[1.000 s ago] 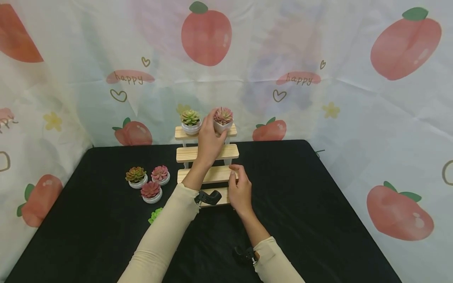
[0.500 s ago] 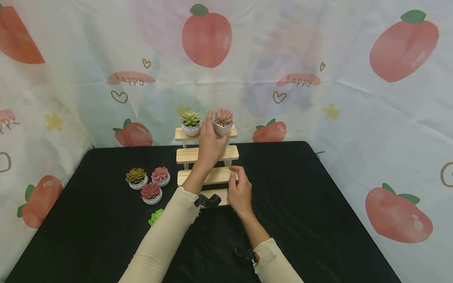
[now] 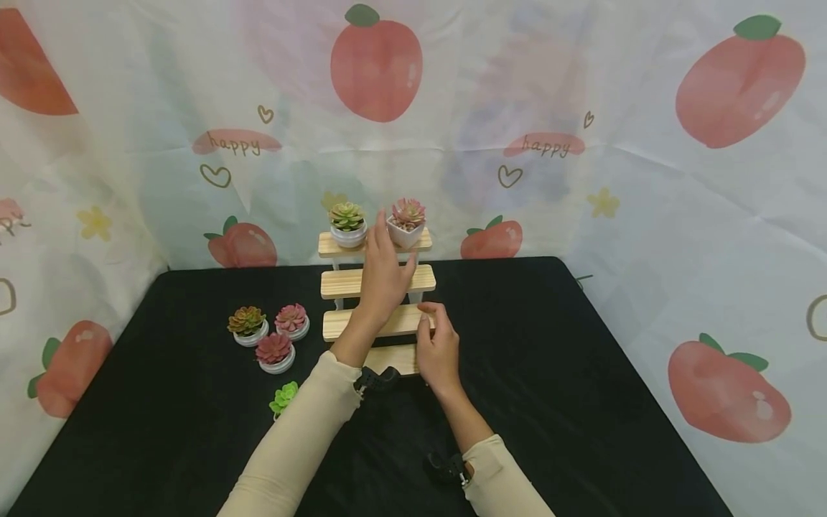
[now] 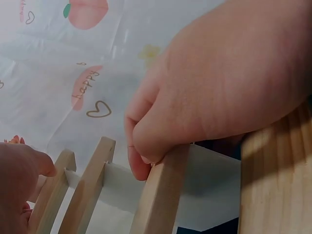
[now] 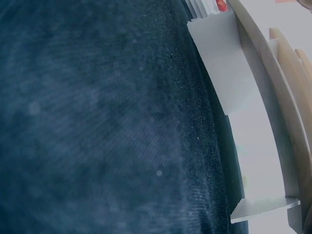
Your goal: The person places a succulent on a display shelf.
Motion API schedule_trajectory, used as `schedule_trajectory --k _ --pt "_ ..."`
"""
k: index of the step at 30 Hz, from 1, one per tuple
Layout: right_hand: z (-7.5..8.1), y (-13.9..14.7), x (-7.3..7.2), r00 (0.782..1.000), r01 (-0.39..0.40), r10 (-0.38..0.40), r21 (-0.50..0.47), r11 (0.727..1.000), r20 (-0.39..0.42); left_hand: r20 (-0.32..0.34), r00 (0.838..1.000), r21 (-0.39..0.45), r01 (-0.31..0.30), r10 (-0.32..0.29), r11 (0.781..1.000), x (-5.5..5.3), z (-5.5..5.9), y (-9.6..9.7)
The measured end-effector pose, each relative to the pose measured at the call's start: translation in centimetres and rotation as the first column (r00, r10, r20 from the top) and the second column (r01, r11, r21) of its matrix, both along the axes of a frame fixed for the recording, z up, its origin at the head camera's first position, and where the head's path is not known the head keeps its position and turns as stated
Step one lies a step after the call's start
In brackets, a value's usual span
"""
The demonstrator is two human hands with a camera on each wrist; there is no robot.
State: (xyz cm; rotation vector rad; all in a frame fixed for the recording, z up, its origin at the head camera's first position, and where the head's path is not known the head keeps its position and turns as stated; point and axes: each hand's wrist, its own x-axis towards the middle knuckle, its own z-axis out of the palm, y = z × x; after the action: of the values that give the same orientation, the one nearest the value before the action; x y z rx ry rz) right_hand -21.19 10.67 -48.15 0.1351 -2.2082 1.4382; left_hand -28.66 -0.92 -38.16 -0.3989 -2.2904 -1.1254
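Note:
A tiered wooden display stand [image 3: 339, 283] is in the middle of the table. My left hand [image 3: 382, 276] is raised to its top shelf, fingers extended between two potted succulents. Right by those fingers is a pink succulent in a white angular pot [image 3: 407, 224]; a green succulent in a round white pot [image 3: 348, 227] is on their other side. Lower down, my right hand [image 3: 441, 352] grips the right end of the second-lowest shelf. The left wrist view shows this right hand [image 4: 214, 87] large, its fingers curled at the plank [image 4: 163, 195].
Left of the stand, a brown-green succulent [image 3: 247, 324] and two pink ones [image 3: 292, 321] sit in white pots on the black tablecloth [image 3: 549, 373]. A bright green plant [image 3: 284, 396] is partly behind the left sleeve. A fruit-printed curtain [image 3: 452, 86] hangs behind.
My left hand has let go of the pink succulent's pot; its fingers have straightened and drawn slightly down and away. The pot stays on the top shelf. My right hand has not moved.

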Motion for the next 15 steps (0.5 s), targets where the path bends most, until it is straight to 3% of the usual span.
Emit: schedule_trajectory --k 7,15 --pt "0.0 0.0 0.0 1.0 -0.001 0.001 -0.013 1.0 0.01 -0.027 0.999 -0.067 -0.033 0.032 0.997 0.8 -0.4 -0.2" --pt "0.0 0.1 -0.1 1.0 0.015 -0.015 0.005 1.0 0.0 -0.07 0.997 -0.135 -0.029 0.02 0.99 2.0 -1.1 -0.7"
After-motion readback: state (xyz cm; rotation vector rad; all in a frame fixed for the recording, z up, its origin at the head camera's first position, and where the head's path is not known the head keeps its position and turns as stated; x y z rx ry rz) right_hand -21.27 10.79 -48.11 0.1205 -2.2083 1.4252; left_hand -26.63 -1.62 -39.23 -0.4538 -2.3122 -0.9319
